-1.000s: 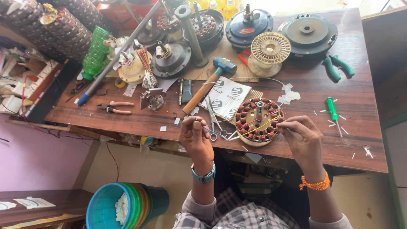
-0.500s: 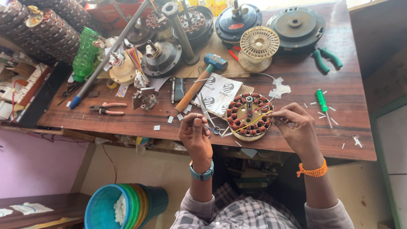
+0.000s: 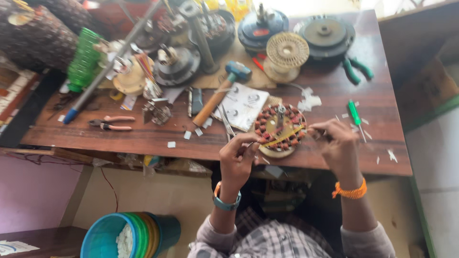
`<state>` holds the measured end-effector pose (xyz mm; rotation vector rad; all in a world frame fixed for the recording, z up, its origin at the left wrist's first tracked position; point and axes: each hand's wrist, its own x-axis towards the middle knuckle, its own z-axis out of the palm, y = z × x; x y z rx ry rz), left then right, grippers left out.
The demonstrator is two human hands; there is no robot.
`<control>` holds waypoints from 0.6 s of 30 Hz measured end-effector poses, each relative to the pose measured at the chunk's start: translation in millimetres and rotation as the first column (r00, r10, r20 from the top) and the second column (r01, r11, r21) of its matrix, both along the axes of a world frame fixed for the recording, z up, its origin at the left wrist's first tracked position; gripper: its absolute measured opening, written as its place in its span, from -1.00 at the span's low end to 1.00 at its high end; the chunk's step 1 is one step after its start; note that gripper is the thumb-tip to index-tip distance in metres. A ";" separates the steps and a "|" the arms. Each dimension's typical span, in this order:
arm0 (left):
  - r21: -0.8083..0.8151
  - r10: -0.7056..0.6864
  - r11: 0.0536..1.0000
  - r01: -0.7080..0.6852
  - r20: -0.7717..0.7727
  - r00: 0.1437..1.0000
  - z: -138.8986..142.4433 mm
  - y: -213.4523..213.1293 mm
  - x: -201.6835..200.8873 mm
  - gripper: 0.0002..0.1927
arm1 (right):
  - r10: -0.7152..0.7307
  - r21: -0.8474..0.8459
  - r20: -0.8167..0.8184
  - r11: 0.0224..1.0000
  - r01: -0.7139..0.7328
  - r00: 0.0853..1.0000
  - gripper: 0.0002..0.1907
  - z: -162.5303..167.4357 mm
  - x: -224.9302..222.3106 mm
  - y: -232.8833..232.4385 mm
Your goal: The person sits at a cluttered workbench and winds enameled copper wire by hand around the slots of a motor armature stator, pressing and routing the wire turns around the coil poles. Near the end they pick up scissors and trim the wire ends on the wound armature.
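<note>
Where both hands [image 3: 287,148] flank it, wound stator [image 3: 279,129] between.

Your left hand [image 3: 239,155] drops from the table edge to just below the round copper-wound stator [image 3: 279,129], while your right hand [image 3: 337,141] (fingers pinched) slides closer to its rim.

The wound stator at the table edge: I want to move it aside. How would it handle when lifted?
The wound stator probably feels heavy for its size, given its many copper coils. It lies flat, so rolling seems unlikely. Its thin wires look snaggable.
</note>
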<state>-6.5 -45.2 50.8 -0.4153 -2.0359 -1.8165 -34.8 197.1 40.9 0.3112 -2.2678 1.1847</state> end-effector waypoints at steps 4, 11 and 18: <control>0.119 -0.232 0.969 0.218 0.124 0.965 1.4 22.0 1.9 -0.95 | 0.036 -0.054 0.075 0.998 -0.032 0.997 -0.92 -19.0 12.1 23.1; -0.416 -0.184 0.907 0.068 -0.243 0.952 -4.7 69.9 -25.1 -0.85 | -0.025 -0.069 0.203 0.997 0.040 0.979 -0.90 -25.7 31.1 35.7; -0.628 -0.175 0.778 -0.031 -0.264 0.949 -0.6 80.7 -40.0 -0.85 | -0.032 -0.076 0.092 0.996 0.039 0.995 -0.85 -5.6 44.8 35.0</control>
